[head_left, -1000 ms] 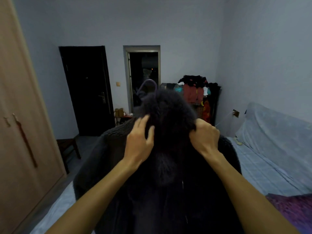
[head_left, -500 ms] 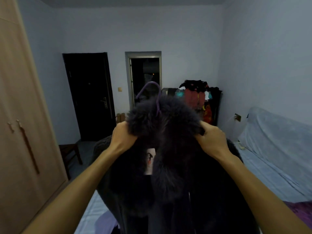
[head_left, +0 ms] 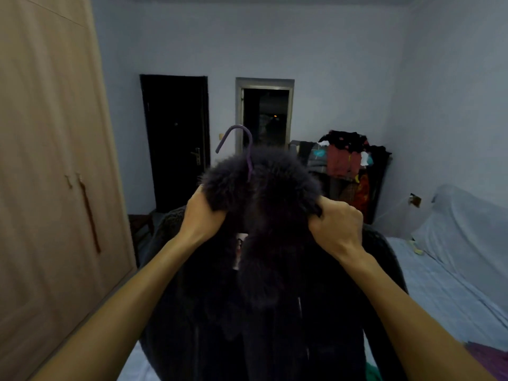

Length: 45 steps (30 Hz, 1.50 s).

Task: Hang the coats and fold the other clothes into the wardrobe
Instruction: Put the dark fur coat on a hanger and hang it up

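A dark fleecy coat (head_left: 264,312) with a thick fur collar (head_left: 264,182) hangs in front of me, held up at chest height. A purple hanger's hook (head_left: 242,144) sticks out above the collar; the rest of the hanger is hidden inside the coat. My left hand (head_left: 202,215) grips the collar's left end. My right hand (head_left: 336,225) grips its right end. A white label (head_left: 239,251) shows below the collar. The wardrobe (head_left: 49,174), light wood with its doors closed, fills the left side.
A bed with a pale sheet (head_left: 439,284) lies under and to the right of the coat. A rack piled with clothes (head_left: 349,163) stands at the far wall. A dark closed door (head_left: 176,138) and an open doorway (head_left: 265,116) are behind. A purple garment (head_left: 492,358) lies at the lower right.
Both hands have lifted the coat higher, so the hanger hook now stands clear above the collar. My left hand went from resting on the fur to gripping the collar's left end.
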Available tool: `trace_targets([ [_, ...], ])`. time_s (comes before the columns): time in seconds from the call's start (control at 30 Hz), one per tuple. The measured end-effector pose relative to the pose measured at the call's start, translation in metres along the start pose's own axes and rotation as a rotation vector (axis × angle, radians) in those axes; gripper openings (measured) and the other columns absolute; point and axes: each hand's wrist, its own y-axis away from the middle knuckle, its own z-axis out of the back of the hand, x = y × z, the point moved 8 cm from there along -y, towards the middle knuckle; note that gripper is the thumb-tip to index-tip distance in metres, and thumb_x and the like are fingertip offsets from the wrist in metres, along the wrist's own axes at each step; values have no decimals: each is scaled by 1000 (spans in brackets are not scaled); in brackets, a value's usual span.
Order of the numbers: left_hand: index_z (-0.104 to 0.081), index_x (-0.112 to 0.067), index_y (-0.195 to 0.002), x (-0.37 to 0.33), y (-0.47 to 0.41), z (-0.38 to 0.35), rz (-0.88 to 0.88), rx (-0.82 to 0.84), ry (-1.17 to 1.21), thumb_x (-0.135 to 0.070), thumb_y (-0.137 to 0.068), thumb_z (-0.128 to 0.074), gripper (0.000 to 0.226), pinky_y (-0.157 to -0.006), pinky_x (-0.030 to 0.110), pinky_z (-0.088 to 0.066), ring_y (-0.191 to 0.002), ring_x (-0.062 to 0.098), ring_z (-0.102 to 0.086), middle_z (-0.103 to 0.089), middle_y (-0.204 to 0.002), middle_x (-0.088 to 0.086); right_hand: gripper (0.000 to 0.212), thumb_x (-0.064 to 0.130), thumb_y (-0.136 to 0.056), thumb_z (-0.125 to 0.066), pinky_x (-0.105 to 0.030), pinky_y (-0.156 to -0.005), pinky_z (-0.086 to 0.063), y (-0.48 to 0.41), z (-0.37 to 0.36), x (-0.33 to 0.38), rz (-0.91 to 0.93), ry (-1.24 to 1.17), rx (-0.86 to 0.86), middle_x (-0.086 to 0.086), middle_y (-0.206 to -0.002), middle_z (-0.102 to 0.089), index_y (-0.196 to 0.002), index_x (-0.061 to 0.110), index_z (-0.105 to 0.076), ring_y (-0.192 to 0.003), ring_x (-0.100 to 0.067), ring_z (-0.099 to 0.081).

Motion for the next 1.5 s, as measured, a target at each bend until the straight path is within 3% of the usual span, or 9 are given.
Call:
trace_targets([
  [0.13, -44, -22, -131, 4, 26, 72, 3, -117, -8, -43, -78, -70, 62, -93, 29, -41, -112, 13, -51, -55, -125, 2, 21, 23, -82, -60, -22, -41, -23, -2, 0, 42, -2, -89, -1, 0, -45, -49, -63, 16, -55, -41, -24, -45],
  [0.33, -41, -17, -137, -21, 95, 185, 58, -305, -261, -39, -88, -60, 57, -98, 25, -33, -121, 17, -46, -51, -130, 3, 23, 23, -85, -57, -26, -45, -30, 14, 9, 132, 66, -301, 76, 1, -50, -49, -64, 18, -51, -47, -25, -51],
  [0.5, -34, -14, -144, -35, 169, 282, 232, -433, -476, -44, -95, -46, 59, -111, 38, -30, -134, 21, -36, -41, -146, 6, 10, 22, -85, -56, -28, -51, -32, 50, 21, 224, 164, -430, 175, 3, -55, -48, -77, 19, -61, -51, -23, -45],
  [0.63, -41, -17, -140, -48, 224, 351, 315, -465, -636, -45, -94, -44, 53, -107, 39, -36, -129, 23, -43, -49, -138, 5, 11, 22, -84, -55, -29, -53, -36, 78, 31, 291, 217, -526, 227, -4, -63, -61, -82, 17, -64, -58, -29, -56],
  [0.77, -49, -18, -132, -61, 278, 417, 355, -518, -757, -45, -94, -44, 46, -99, 38, -41, -119, 24, -51, -56, -128, 6, 15, 26, -88, -53, -28, -54, -34, 104, 43, 355, 238, -579, 294, -5, -71, -64, -86, 16, -64, -57, -23, -45],
  [1.03, -43, -18, -136, -69, 379, 554, 445, -584, -896, -44, -97, -42, 47, -102, 41, -38, -123, 25, -46, -48, -136, 7, 19, 25, -88, -53, -33, -64, -41, 163, 84, 507, 269, -699, 394, -12, -88, -68, -96, 14, -66, -83, -35, -63],
  [1.17, -42, -20, -136, -71, 424, 637, 504, -617, -926, -45, -97, -40, 46, -101, 41, -40, -123, 25, -46, -46, -137, 5, 15, 22, -88, -54, -34, -59, -47, 190, 110, 598, 297, -824, 429, -7, -73, -61, -87, 13, -65, -73, -32, -61],
  [1.33, -41, -21, -137, -72, 456, 732, 532, -663, -986, -47, -97, -38, 48, -95, 43, -45, -118, 26, -50, -45, -138, 5, 14, 22, -87, -54, -37, -65, -48, 207, 127, 699, 298, -926, 457, -12, -82, -66, -90, 13, -65, -80, -36, -63],
  [1.5, -40, -19, -138, -58, 472, 810, 537, -721, -1044, -45, -98, -38, 48, -92, 38, -44, -118, 25, -50, -44, -139, 6, 14, 24, -84, -52, -38, -61, -54, 209, 115, 795, 283, -1036, 525, -6, -73, -63, -86, 18, -64, -65, -28, -60],
])
